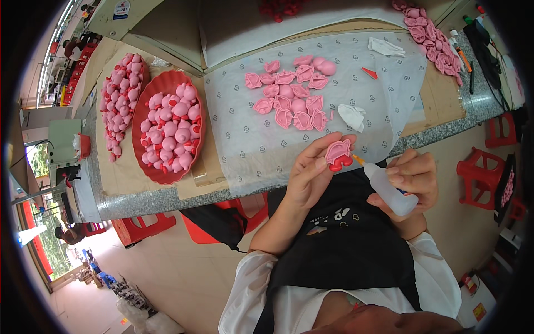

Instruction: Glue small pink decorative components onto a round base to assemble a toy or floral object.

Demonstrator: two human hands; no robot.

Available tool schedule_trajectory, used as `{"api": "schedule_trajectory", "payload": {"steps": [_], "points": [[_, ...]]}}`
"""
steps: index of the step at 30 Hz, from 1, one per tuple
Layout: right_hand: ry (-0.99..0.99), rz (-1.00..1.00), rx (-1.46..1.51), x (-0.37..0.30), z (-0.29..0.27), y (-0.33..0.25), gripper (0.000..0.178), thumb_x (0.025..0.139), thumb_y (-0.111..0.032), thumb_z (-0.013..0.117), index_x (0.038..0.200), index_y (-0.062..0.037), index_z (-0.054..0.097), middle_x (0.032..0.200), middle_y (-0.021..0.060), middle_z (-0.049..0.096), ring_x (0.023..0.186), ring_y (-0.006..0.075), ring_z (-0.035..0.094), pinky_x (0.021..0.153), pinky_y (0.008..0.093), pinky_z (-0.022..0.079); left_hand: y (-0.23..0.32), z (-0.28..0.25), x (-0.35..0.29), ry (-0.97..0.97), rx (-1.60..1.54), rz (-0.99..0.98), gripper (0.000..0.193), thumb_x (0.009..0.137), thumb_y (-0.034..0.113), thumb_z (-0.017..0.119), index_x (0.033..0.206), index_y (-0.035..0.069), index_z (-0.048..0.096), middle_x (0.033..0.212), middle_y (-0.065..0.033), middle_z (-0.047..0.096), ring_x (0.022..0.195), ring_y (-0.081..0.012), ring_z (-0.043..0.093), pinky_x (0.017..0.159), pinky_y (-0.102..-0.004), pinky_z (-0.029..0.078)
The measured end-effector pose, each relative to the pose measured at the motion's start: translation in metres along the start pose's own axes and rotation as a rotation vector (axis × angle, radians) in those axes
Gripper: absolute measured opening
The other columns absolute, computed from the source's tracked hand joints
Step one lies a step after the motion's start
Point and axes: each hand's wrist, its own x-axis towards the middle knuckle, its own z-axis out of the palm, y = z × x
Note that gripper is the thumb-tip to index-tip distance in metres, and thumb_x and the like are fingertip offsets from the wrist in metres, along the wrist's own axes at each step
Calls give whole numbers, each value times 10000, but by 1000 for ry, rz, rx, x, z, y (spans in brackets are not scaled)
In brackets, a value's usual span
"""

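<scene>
Between the fingers and thumb of my left hand (307, 177) is a small pink and red toy part (338, 154), its hollow side turned up. My right hand (414, 181) grips a translucent white squeeze bottle (387, 189), tilted so that its thin orange-yellow tip comes close to the toy part's right edge. Whether the tip touches the part, I cannot tell. Beyond my hands, several pink hollow shells (283, 116) and round pink pieces lie grouped on a printed white sheet (245, 161).
Left of the sheet stands a red scalloped tray (146, 170) heaped with pink and red figures, beside another pile (119, 94). Crumpled white cloths (351, 117) and a small red piece (369, 73) lie on the sheet. More pink parts (434, 44) are far right. Red stools (479, 175) stand below.
</scene>
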Motion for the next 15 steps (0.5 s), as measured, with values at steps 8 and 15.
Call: {"api": "schedule_trajectory", "payload": {"steps": [8, 15], "points": [[-19, 4, 22, 0, 0, 1, 486, 428, -56, 805, 824, -57, 525, 777, 71, 488, 568, 141, 476, 448, 231, 368, 0, 1, 1, 28, -16, -6, 460, 765, 175, 507, 1182, 31, 376, 1174, -215, 396, 1057, -288, 418, 902, -405, 306], [-26, 15, 37, -2, -1, 0, 489, 430, -64, 807, 824, -49, 518, 777, 68, 478, 570, 136, 467, 474, 226, 377, 0, 0, 1, 15, -49, -11, 463, 767, 190, 506, 1184, 39, 377, 1168, -202, 405, 1052, -285, 419, 895, -403, 310]]}}
